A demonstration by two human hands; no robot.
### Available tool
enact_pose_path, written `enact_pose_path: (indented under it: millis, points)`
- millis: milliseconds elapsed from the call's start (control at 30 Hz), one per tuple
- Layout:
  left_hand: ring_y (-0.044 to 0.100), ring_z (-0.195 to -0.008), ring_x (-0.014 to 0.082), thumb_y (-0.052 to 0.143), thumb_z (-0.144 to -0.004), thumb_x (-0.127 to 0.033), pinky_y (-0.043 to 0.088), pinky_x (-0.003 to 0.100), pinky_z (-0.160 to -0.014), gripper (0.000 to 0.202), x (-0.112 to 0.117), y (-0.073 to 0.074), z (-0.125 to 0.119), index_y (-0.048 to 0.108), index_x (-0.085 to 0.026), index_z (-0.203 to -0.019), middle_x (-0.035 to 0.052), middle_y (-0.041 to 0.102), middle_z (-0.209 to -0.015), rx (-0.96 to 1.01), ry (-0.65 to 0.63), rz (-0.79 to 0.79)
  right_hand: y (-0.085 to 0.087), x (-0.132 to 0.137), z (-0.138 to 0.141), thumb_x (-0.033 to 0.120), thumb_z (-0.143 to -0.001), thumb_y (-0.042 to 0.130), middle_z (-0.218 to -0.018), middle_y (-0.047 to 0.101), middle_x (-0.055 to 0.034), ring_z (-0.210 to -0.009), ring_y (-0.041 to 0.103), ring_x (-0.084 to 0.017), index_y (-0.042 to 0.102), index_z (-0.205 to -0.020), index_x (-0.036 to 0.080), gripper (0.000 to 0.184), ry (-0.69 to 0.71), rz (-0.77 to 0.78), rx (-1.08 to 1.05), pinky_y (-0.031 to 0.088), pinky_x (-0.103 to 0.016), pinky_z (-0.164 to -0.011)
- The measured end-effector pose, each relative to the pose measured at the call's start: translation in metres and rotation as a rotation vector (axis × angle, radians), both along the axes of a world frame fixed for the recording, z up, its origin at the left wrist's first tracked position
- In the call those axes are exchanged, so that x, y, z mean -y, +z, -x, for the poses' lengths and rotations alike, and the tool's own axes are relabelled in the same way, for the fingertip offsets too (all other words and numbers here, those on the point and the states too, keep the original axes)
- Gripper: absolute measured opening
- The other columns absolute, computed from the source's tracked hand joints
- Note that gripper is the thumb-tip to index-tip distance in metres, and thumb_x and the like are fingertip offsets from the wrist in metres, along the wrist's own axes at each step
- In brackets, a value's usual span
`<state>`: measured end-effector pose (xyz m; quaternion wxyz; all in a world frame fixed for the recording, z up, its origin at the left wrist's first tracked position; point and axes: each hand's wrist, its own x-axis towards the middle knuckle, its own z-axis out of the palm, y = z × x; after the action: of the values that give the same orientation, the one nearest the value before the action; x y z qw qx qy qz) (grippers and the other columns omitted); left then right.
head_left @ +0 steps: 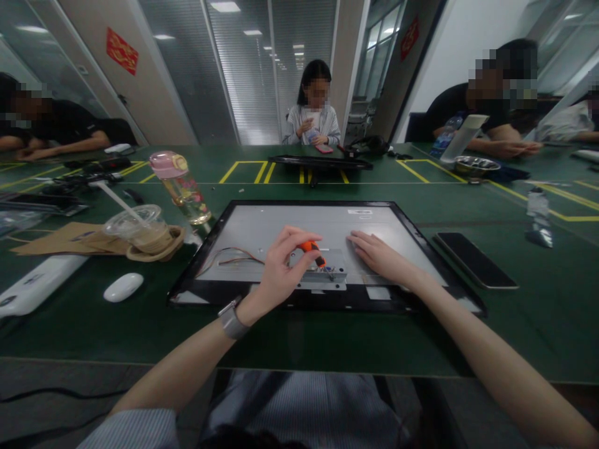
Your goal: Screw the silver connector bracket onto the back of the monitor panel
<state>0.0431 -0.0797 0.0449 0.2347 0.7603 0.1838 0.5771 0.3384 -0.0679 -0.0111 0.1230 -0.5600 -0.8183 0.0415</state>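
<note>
A flat monitor panel lies face down on the green table, its grey metal back up and a black frame around it. My left hand is closed around an orange-handled screwdriver, whose tip points down at a small metal bracket near the panel's front edge. My right hand lies flat on the panel's back just right of the bracket, fingers stretched out. Thin coloured wires run across the panel to the left of my left hand.
A white mouse, an iced drink cup and a pink-capped bottle stand left of the panel. A black phone lies to the right. Another panel lies farther back. Several people sit around the table.
</note>
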Motion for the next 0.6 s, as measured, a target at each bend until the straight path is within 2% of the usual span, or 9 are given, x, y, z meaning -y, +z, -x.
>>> enact_pose_path:
  millis: [67, 200, 267, 433, 600]
  points:
    - [0.061, -0.089, 0.0172, 0.066, -0.094, -0.024, 0.056, 0.033, -0.081, 0.016, 0.001, -0.001, 0.0, 0.07, -0.023, -0.11, 0.004, 0.063, -0.096, -0.006, 0.013, -0.008, 0.0, 0.0, 0.0, 0.031, -0.103, 0.03, -0.156, 0.048, -0.0169, -0.144, 0.047, -0.031, 0.05, -0.147, 0.018, 0.05, 0.0, 0.001, -0.001, 0.033, -0.058, -0.12]
    - [0.063, -0.1, 0.0195, 0.054, -0.099, -0.022, 0.057, 0.036, -0.085, 0.029, 0.0, -0.002, 0.004, 0.063, -0.022, -0.126, 0.0099, 0.061, -0.114, -0.028, -0.056, 0.043, 0.0, -0.001, 0.0, 0.03, -0.103, 0.032, -0.156, 0.048, -0.0162, -0.144, 0.046, -0.031, 0.05, -0.147, 0.018, 0.05, -0.013, 0.01, -0.002, 0.032, -0.057, -0.121]
    - [0.064, -0.1, 0.0194, 0.052, -0.099, -0.021, 0.058, 0.036, -0.087, 0.032, -0.001, -0.001, 0.004, 0.061, -0.021, -0.13, 0.0101, 0.062, -0.114, -0.036, -0.064, 0.061, -0.002, -0.002, -0.001, 0.03, -0.102, 0.032, -0.156, 0.049, -0.0143, -0.145, 0.046, -0.031, 0.05, -0.148, 0.021, 0.05, -0.015, 0.0, -0.011, 0.033, -0.057, -0.12]
    - [0.062, -0.084, 0.0138, 0.068, -0.092, -0.022, 0.056, 0.028, -0.077, 0.024, -0.008, -0.002, 0.004, 0.067, -0.022, -0.116, 0.0025, 0.061, -0.094, -0.014, 0.022, 0.077, -0.003, -0.002, -0.001, 0.03, -0.102, 0.034, -0.155, 0.05, -0.0128, -0.143, 0.048, -0.031, 0.05, -0.148, 0.022, 0.049, -0.005, -0.018, -0.012, 0.034, -0.058, -0.12]
    - [0.061, -0.079, 0.0122, 0.078, -0.085, -0.026, 0.053, 0.025, -0.072, 0.022, -0.01, -0.005, 0.004, 0.067, -0.021, -0.104, 0.0003, 0.059, -0.091, 0.013, 0.055, 0.099, -0.001, -0.002, 0.001, 0.03, -0.102, 0.032, -0.155, 0.05, -0.0159, -0.142, 0.048, -0.031, 0.052, -0.146, 0.018, 0.05, -0.006, -0.016, 0.008, 0.035, -0.057, -0.12]
